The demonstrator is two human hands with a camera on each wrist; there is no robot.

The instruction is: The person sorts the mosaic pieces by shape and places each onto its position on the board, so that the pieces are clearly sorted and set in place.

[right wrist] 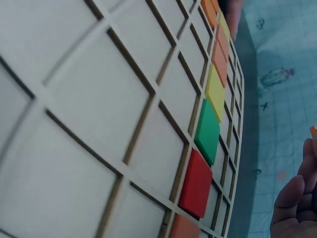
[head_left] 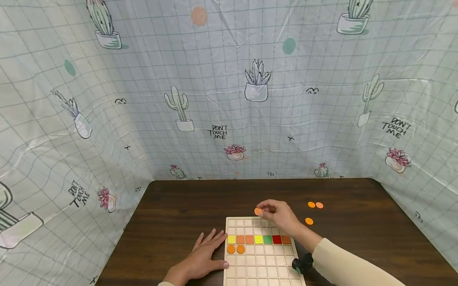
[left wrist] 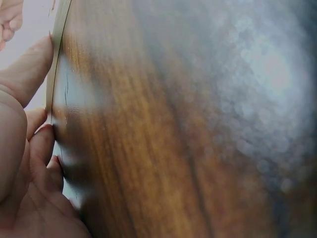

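A pale wooden grid board [head_left: 255, 261] lies on the table. One row holds coloured square tiles: yellow, orange, green [head_left: 267, 239] and red [right wrist: 195, 183]. Two orange discs [head_left: 240, 249] sit in the leftmost cells of the row nearer me. My right hand [head_left: 281, 217] pinches another orange disc [head_left: 257, 211] between thumb and fingers over the board's far edge; the right wrist view catches only a sliver of it. My left hand [head_left: 204, 255] rests on the table with fingers extended, fingertips and thumb touching the board's left edge.
Three loose discs, two side by side [head_left: 311, 205] and one nearer [head_left: 309, 221], lie right of the board on the dark wooden table [head_left: 171, 210]. A cactus-print curtain [head_left: 214, 111] hangs behind and at both sides. A black wrist device [head_left: 303, 263] is by the right sleeve.
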